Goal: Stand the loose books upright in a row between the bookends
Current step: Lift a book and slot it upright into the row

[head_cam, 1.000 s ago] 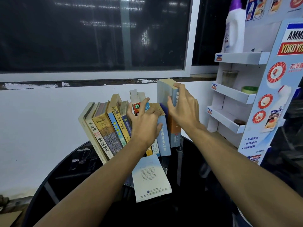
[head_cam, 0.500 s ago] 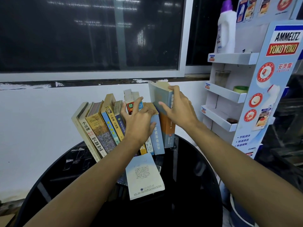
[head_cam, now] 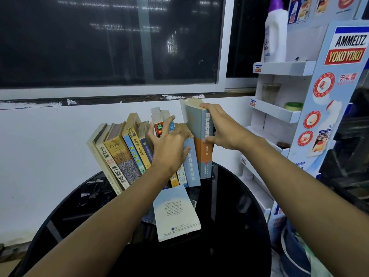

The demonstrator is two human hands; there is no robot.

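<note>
Gripping the tall grey-and-orange book (head_cam: 202,156) at the right end of the row, my right grip (head_cam: 221,128) has fingers hooked over the top edge and the thumb on the spine. The book stands on the black round table (head_cam: 229,206), hard against the blue book (head_cam: 192,168) on its left.

My left grip (head_cam: 169,146) is spread flat, holding nothing. Its fingertips press on the red-labelled book (head_cam: 158,126) and its thumb rests on the blue one.

The row of books (head_cam: 127,156) leans to the left, spines towards me. I can read "Troyka, Fifth Edition" on the yellow book (head_cam: 121,158), 李嘉诚 on the cream spine (head_cam: 108,162) beside it, and 小故事 大道理 further right.

One loose book (head_cam: 175,214) lies flat on the near side of the table, pale back cover up, its print too small for me to read.

At the right, a display stand (head_cam: 347,48) is marked "AMMELTZ YOKO YOKO" and 安美露. A white bottle (head_cam: 276,33) with a purple cap stands on its top shelf.
</note>
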